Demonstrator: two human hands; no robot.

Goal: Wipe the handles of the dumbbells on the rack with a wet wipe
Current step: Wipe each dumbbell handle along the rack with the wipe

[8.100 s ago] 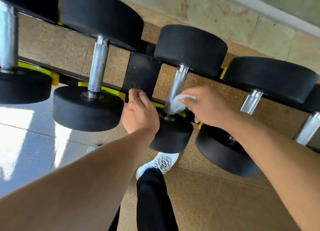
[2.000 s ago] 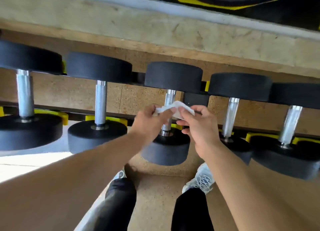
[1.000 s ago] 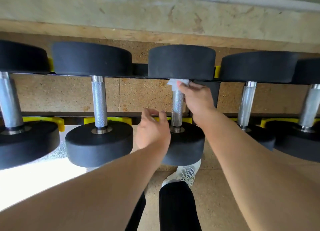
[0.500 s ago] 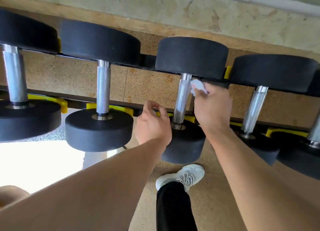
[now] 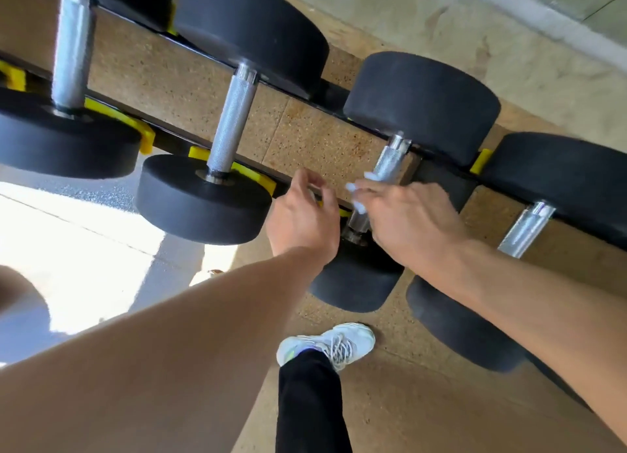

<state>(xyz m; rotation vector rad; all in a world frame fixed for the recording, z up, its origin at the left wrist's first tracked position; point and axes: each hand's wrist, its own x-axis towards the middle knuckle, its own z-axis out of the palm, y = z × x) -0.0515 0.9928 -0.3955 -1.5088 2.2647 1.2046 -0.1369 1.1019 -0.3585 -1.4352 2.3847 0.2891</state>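
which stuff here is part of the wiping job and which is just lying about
Part of the job:
- wipe, held by the right hand against the handle
- handle being wiped
- other handles
- rack
- left hand, holding nothing, beside the handle

Just there:
- shoe
- floor
- wall

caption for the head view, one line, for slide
Right hand rubs a wet wipe along a dumbbell handle on the rack; left hand hovers beside.
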